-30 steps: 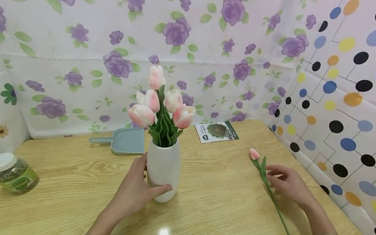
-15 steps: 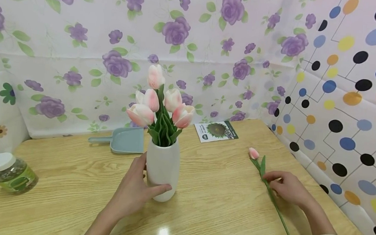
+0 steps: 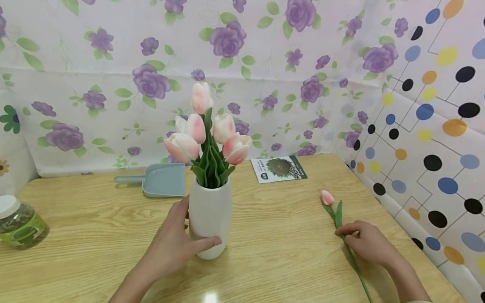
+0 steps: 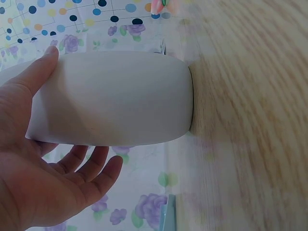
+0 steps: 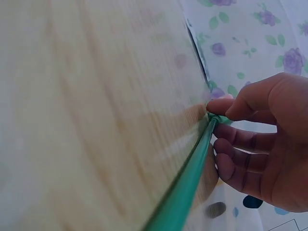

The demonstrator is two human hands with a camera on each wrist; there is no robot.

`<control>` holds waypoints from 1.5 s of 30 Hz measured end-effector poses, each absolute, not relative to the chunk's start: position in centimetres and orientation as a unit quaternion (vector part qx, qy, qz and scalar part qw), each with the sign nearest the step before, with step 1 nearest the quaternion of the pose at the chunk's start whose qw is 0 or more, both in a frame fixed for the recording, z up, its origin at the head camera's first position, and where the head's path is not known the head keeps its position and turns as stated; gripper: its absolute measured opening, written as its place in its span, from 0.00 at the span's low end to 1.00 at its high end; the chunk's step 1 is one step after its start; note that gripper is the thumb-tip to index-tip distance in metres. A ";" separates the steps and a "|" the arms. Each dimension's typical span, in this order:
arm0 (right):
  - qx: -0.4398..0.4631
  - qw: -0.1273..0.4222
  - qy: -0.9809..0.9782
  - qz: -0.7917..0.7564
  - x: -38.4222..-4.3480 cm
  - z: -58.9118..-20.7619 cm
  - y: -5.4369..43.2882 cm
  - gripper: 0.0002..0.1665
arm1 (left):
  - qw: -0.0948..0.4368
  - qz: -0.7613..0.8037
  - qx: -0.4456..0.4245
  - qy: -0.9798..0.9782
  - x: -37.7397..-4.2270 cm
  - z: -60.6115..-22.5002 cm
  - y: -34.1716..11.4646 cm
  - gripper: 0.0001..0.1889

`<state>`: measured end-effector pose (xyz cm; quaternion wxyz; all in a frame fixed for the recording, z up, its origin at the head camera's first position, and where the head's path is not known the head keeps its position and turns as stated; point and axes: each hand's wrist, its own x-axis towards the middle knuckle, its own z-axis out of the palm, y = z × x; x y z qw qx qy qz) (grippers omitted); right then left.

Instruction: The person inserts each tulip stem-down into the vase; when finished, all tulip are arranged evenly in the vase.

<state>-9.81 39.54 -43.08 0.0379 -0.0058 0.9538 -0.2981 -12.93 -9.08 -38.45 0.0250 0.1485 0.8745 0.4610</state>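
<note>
A white vase with several pink-and-white tulips stands upright on the table. My left hand holds it from the left side, thumb across the front and fingers behind. The left wrist view shows the vase with its base at the wood and my left hand around its side. To the right, a single pink tulip lies with its long green stem pointing toward me. My right hand pinches that stem just below the leaf; the right wrist view has the green stem at the fingertips.
Behind the vase lies a light blue dustpan. A seed packet with a sunflower picture rests near the back edge. On the left stands a jar with a white lid. Patterned cloth walls border the wooden table.
My right hand has moved slightly down along the tulip's stem, and its fingertips have come together on it. The left hand and the vase have stayed in place.
</note>
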 end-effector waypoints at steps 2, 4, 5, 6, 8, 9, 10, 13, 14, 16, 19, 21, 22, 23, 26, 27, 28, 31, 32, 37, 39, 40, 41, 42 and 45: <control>-0.009 0.042 0.956 -0.291 -9.9 -43.1 39.5 0.17 | 0.026 0.463 0.148 0.874 -12.9 -38.4 -9.1 0.58; -0.015 0.042 0.959 -0.281 -10.0 -43.2 39.4 0.16 | 0.026 0.464 0.148 0.873 -13.0 -38.4 -9.1 0.58; -0.018 0.041 0.960 -0.278 -10.0 -43.2 39.4 0.15 | 0.026 0.464 0.148 0.873 -13.0 -38.4 -9.1 0.58; -0.020 0.041 0.960 -0.276 -10.0 -43.2 39.4 0.14 | 0.026 0.464 0.148 0.873 -13.0 -38.5 -9.1 0.58; -0.022 0.039 0.960 -0.276 -10.0 -43.3 39.4 0.14 | 0.027 0.465 0.147 0.873 -13.0 -38.5 -9.1 0.58; -0.021 0.039 0.959 -0.279 -10.0 -43.3 39.4 0.14 | 0.027 0.466 0.147 0.872 -13.0 -38.5 -9.1 0.58; -0.021 0.039 0.958 -0.284 -10.0 -43.3 39.4 0.15 | 0.029 0.467 0.147 0.872 -13.0 -38.5 -9.1 0.58; -0.015 0.040 0.952 -0.303 -9.9 -43.4 39.3 0.16 | 0.034 0.470 0.146 0.870 -13.1 -38.5 -9.1 0.58; -0.014 0.041 0.950 -0.309 -9.9 -43.5 39.3 0.17 | 0.034 0.470 0.146 0.870 -13.1 -38.5 -9.1 0.58; -0.007 0.040 0.947 -0.318 -9.9 -43.5 39.3 0.17 | 0.035 0.469 0.145 0.870 -13.1 -38.5 -9.1 0.58; -0.002 0.041 0.943 -0.330 -9.9 -43.4 39.3 0.19 | 0.034 0.469 0.146 0.870 -13.1 -38.5 -9.1 0.58; 0.001 0.043 0.941 -0.335 -9.9 -43.3 39.3 0.19 | 0.034 0.470 0.146 0.870 -13.1 -38.5 -9.1 0.58; 0.001 0.043 0.941 -0.335 -10.0 -43.3 39.3 0.20 | 0.035 0.471 0.147 0.869 -13.1 -38.5 -9.1 0.58; -0.001 0.043 0.943 -0.330 -10.1 -43.3 39.4 0.20 | 0.035 0.472 0.146 0.869 -13.1 -38.5 -9.1 0.58; -0.001 0.041 0.948 -0.315 -10.5 -43.2 39.4 0.21 | 0.035 0.473 0.146 0.868 -13.1 -38.5 -9.1 0.58; -0.008 0.040 0.951 -0.306 -10.6 -43.1 39.4 0.21 | 0.035 0.474 0.146 0.868 -13.1 -38.5 -9.1 0.58; -0.011 0.041 0.952 -0.303 -10.8 -43.1 39.5 0.21 | 0.035 0.473 0.146 0.868 -13.1 -38.5 -9.1 0.58; -0.030 0.052 0.952 -0.301 -11.4 -42.9 39.5 0.23 | 0.036 0.474 0.145 0.868 -13.1 -38.5 -9.1 0.58; -0.034 0.058 0.950 -0.304 -11.7 -42.9 39.6 0.23 | 0.037 0.473 0.145 0.868 -13.1 -38.5 -9.1 0.58; -0.043 0.084 0.943 -0.319 -12.7 -42.6 39.9 0.25 | 0.035 0.465 0.144 0.873 -13.1 -38.4 -9.0 0.59; -0.039 0.087 0.942 -0.321 -13.0 -42.6 40.0 0.25 | 0.034 0.462 0.144 0.874 -13.1 -38.4 -9.0 0.59; -0.036 0.087 0.942 -0.321 -13.1 -42.6 40.1 0.25 | 0.034 0.462 0.143 0.875 -13.1 -38.4 -9.0 0.59; -0.034 0.088 0.942 -0.322 -13.2 -42.6 40.1 0.25 | 0.034 0.461 0.143 0.875 -13.1 -38.4 -9.0 0.59; -0.033 0.087 0.941 -0.324 -13.3 -42.7 40.1 0.25 | 0.035 0.461 0.143 0.875 -13.1 -38.4 -9.0 0.59; -0.040 0.077 0.942 -0.324 -13.3 -42.7 39.9 0.24 | 0.033 0.461 0.143 0.875 -13.1 -38.4 -9.0 0.59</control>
